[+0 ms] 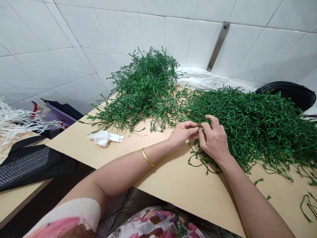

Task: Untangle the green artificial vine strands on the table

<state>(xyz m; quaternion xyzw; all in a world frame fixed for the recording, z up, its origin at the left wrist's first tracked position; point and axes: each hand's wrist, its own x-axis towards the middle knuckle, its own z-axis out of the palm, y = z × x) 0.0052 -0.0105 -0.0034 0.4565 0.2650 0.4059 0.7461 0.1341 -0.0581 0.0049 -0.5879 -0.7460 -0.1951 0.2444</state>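
Two heaps of thin green cords lie on the light wooden table (153,175): one pile (146,86) at the back left, and a larger, longer pile (262,125) spreading to the right. My left hand (183,133), with a gold bangle on the wrist, pinches at the near left edge of the larger pile. My right hand (215,138) meets it there, thumb and index finger pressed together. Their fingertips touch around a small bit of green cord, mostly hidden by the fingers. Loose cord ends hang below them onto the table.
A crumpled white tissue (105,138) lies left of my hands. At the far left, white cords (17,122) and black fabric (32,165) rest on another surface. A black rounded object (287,92) stands at the back right, near the tiled wall (153,29).
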